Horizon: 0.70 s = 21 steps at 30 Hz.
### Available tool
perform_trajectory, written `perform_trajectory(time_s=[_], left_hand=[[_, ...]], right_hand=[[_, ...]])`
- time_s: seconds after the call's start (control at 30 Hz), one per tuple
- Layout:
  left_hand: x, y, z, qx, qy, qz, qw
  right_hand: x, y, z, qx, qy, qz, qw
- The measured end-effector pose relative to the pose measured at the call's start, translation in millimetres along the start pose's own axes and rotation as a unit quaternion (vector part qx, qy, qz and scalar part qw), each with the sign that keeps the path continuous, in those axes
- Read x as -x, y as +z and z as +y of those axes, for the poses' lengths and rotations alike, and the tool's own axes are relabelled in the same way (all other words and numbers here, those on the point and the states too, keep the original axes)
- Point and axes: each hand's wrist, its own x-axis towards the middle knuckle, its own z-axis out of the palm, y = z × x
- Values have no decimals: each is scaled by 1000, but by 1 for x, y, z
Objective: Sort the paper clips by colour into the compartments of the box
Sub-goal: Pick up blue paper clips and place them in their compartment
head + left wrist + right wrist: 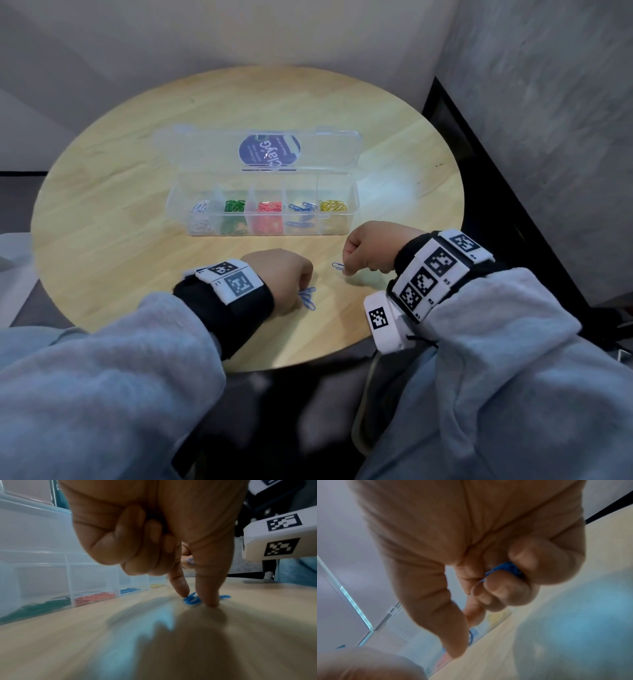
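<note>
By the table's (137,171) near edge the left hand (281,274) pinches a heap of loose blue clips (307,297) lying on the wood, thumb and forefinger tips down. Just right of it, the right hand (371,246) nips 1 blue clip (338,266) and clutches more in its curled fingers. The open box (349,222) stands mid-table, its 5 compartments holding white, green, red, blue, yellow.

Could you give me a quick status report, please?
Left hand pinching blue pile on table. Right hand pinching one blue clip. Box open, nothing in the way.
</note>
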Motion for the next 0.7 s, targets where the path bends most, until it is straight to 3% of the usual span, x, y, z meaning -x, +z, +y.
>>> perform_trajectory(time_s=[0.3,0.57,0.63,0.7], left_hand=[[-2,2,7,-3,-10,-36,999],[-1,2,-2,91,-27,-82,992],[-1,-2,-15,155,-32,-88,984],[1,-10,-27,317,-53,-97,942]], right_hand=[[0,1,2,9,-12,-7,1000],[-6,9,6,-30,6,-35,999],[-8,12,8,-86,8,-63,994],[-11,15,9,-151,3,-96,984]])
